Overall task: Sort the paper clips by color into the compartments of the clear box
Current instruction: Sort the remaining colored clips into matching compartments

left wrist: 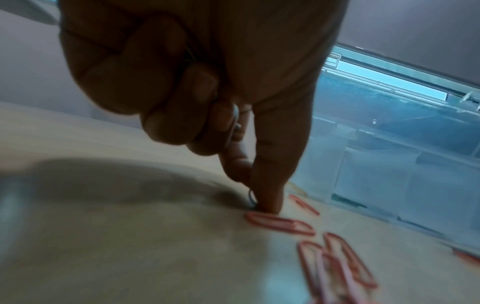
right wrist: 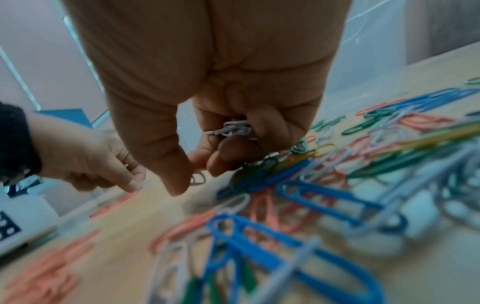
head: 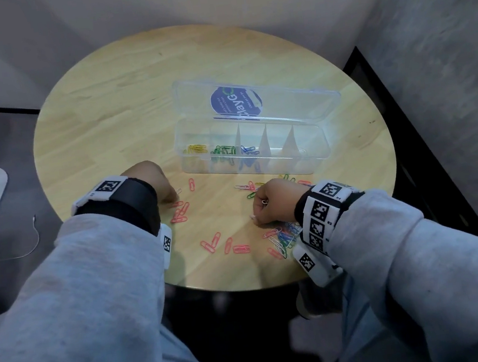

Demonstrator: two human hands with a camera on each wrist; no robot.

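The clear box (head: 315, 158) lies open mid-table, its lid (head: 297, 99) tipped back. From the left its compartments hold yellow clips (head: 197, 149), green clips (head: 224, 151) and blue clips (head: 249, 150). My left hand (head: 174, 198) keeps white clips (left wrist: 235, 121) in its curled fingers while thumb and forefinger pinch another white clip (left wrist: 252, 198) on the table beside pink clips (left wrist: 280, 223). My right hand (head: 258, 214) grips a bunch of white clips (right wrist: 233, 129), and its thumb and forefinger tips close on one more (right wrist: 198, 178).
Loose pink clips (head: 227, 244) lie between my hands on the round wooden table (head: 133, 103). A mixed pile of clips (head: 283, 237) sits under my right wrist, more (head: 250, 187) in front of the box. Walls stand close behind and right.
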